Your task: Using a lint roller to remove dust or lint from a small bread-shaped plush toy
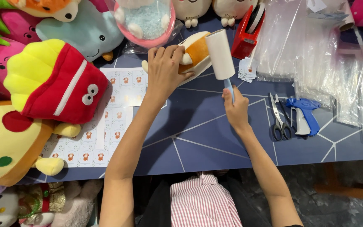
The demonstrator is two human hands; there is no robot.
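Observation:
My left hand point(163, 69) grips a small plush toy point(197, 51), cream and orange, lying on the blue table point(202, 138). My right hand point(235, 108) holds the light blue handle of a lint roller point(220, 54). Its white roll rests against the right side of the plush toy.
Large plush toys crowd the left: a red and yellow fries plush point(55, 80), a pizza plush point(5, 143), a teal one point(85, 31). Sticker sheets point(118, 90) lie under my left arm. A red tape dispenser point(248, 31), scissors point(279, 117), a blue tagging gun point(305, 113) and clear plastic bags point(316, 50) sit right.

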